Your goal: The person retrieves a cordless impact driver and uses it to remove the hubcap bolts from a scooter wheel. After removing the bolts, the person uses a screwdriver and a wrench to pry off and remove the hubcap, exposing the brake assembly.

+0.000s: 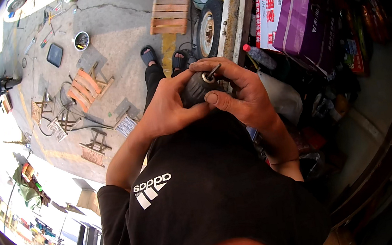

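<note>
Both hands were closed around a ridged black drill chuck (192,93), which sat between them in front of the wearer's black shirt (221,177). The left hand (166,107) wrapped it from the left, and the right hand (244,87) held it from the right, with the thumb pressed on its lower edge and the fingers bent over its top. A thin metal bit (215,70) stuck out of the chuck's ringed opening; whatever lay beneath the chuck was hidden. Beyond the hands, a sandal (148,56) and a slatted stool (169,15) stood on the ground (117,44). A purple box (303,25) lay to the right, near a pink-capped bottle (262,58), and a wheel (209,30) stood just beside the stool.
</note>
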{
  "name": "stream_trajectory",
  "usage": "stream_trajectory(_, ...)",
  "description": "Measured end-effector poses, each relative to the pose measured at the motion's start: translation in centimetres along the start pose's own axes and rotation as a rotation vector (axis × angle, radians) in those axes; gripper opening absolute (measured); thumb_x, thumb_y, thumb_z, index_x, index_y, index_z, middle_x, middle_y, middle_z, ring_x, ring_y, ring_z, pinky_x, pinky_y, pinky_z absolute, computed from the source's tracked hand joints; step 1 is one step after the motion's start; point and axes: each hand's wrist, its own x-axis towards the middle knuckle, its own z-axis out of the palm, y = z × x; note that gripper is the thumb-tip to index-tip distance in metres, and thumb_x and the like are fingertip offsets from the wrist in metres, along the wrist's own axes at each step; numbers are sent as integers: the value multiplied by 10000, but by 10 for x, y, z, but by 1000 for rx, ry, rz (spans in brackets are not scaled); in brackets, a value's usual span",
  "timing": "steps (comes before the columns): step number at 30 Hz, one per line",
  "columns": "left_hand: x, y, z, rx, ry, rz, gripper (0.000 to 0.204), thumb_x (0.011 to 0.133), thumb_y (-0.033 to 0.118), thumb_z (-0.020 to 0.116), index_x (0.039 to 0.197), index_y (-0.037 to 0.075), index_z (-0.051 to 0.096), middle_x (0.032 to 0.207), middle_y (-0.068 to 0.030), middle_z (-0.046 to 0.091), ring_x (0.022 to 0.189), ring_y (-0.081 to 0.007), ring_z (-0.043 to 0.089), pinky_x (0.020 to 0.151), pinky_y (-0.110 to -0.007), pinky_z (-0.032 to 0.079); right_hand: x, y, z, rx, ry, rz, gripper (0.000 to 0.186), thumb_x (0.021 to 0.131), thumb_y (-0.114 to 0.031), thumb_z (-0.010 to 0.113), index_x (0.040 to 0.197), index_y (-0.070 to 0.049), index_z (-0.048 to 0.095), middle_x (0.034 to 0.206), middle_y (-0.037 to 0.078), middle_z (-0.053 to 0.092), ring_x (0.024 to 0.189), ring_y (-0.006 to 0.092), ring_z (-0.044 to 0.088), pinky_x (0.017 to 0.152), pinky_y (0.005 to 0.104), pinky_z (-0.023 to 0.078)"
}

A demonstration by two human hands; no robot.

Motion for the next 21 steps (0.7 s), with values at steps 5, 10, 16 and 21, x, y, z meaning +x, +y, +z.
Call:
stream_trajectory(5,-10,6,8,388,135,104,486,736,109,786,1167,-13,596,818,-159,652,729,-268,685,635,-353,513,1,-2,-9,-21,-77,-62,484,820,-72,808,1279,-51,654,1270,115,638,1167,238,604,994,343,484)
stream_trajectory(10,-5,-3,11,624,284,382,474,690,109,804,1110,3,611,875,-166,674,770,-359,687,636,-394,535,6,-1,0,-238,-19,-227,563,721,-40,839,1256,-62,664,1228,113,633,1166,279,576,983,373,490)
stream_trajectory(16,-3,-25,10,447,423,463,706,724,114,827,1331,-13,490,962,-164,712,883,-343,728,773,-384,574,13,-4,22,-397,150,-320,634,681,-148,917,1239,-19,644,1195,136,598,1104,275,589,936,379,492)
stream_trajectory(21,-7,-37,4,216,348,455,1049,738,151,855,1550,-40,219,1014,-172,718,923,-319,730,852,-384,555,22,-7,22,-431,46,-373,620,624,-133,927,1182,-34,677,1154,128,630,1031,288,601,901,394,505)
